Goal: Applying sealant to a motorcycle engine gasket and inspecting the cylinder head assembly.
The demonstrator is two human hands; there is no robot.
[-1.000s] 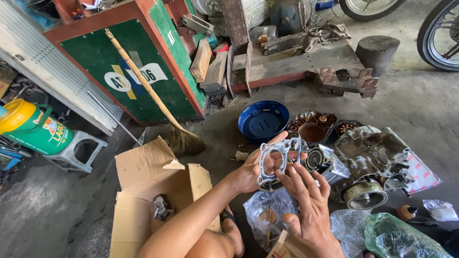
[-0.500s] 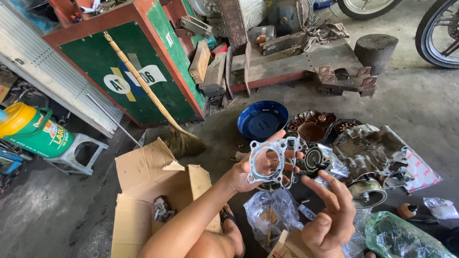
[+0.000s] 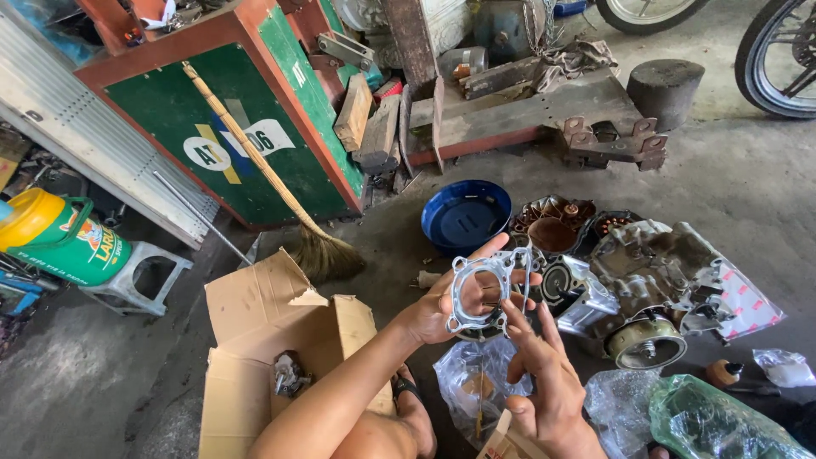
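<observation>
Oily workshop concrete lies below. Left hand point(image 3: 442, 310) pinches a thin metal gasket point(image 3: 478, 293) above the engine parts point(image 3: 646, 280); right hand point(image 3: 544, 374) hovers just beside, fingers loose and empty. Light, bendable, sharp-edged: best gripped by its rim.

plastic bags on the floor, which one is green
The green crinkled plastic bag at the bottom right corner. The clear plastic bag under the hands and the small clear one further right are both colourless.

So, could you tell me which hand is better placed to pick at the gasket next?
The right hand: it is free, fingers raised just below the metal gasket, while the left hand is occupied holding it.
</observation>
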